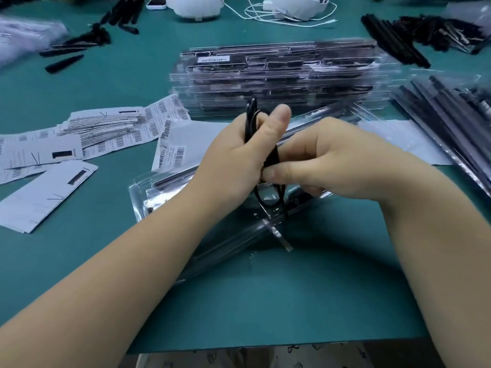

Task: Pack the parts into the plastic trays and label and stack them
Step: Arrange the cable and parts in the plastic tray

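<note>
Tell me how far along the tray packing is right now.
Done: a stack of filled trays stands behind, its top one labelled. In hand: both the left hand and right hand grip a coiled black cable above an open tray. Left: the loose black parts at right, barcode labels at left, then closing and stacking this tray.

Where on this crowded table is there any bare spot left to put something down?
Bare mat lies near the front edge, between the forearms, below the open tray. A smaller patch sits left of the tray stack, above the labels. Crowded: the right side with black rods, and the far edge with cables.
</note>
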The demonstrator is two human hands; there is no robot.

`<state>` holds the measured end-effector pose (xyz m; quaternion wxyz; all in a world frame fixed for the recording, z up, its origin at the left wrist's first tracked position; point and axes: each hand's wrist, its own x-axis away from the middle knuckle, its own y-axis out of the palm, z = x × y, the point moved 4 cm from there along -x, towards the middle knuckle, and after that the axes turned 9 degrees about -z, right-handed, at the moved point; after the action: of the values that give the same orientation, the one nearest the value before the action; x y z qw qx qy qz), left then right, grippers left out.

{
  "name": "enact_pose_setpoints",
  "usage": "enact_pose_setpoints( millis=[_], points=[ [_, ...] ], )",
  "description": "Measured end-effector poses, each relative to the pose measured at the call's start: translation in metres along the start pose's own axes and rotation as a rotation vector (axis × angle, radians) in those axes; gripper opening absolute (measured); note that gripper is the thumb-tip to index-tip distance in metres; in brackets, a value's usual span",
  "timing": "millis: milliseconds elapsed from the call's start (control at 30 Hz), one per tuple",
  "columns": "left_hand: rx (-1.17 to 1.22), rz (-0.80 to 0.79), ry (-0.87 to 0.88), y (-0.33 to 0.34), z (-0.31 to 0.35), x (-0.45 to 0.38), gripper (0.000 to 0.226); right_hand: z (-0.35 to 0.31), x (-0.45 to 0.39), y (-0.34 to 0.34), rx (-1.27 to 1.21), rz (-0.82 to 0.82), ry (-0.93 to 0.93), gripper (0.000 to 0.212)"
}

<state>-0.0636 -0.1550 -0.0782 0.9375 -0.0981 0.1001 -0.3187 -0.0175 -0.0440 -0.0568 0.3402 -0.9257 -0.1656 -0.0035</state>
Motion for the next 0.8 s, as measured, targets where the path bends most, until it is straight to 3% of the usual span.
enact_pose_setpoints(
  millis=[100, 233, 367, 533, 700, 800],
  points=[
    [-0.022, -0.188, 0.043, 0.007, 0.005, 0.002, 0.035, 0.001, 0.002, -0.005, 0.056, 0.078, -0.033, 0.027],
    [-0.086, -0.329, 0.086, 0.010, 0.008, 0.005, 0.052, 0.000, 0.004, -0.011, -0.103, 0.120, -0.083, 0.024],
    [-0.032, -0.274, 0.127, 0.009, 0.009, 0.008, 0.054, 0.000, 0.008, -0.004, -0.329, -0.085, -0.101, 0.020],
    [0.132, -0.196, 0.105, 0.004, 0.001, 0.004, 0.051, 0.004, 0.003, 0.003, -0.595, -0.114, -0.134, 0.021],
    [0.159, -0.176, 0.185, 0.004, 0.005, 0.009, 0.048, 0.012, -0.004, 0.002, -0.511, -0.028, -0.137, 0.015],
    [0.074, -0.152, 0.227, 0.001, 0.008, 0.008, 0.043, 0.010, -0.005, 0.009, -0.562, -0.077, -0.174, 0.021]
  ],
)
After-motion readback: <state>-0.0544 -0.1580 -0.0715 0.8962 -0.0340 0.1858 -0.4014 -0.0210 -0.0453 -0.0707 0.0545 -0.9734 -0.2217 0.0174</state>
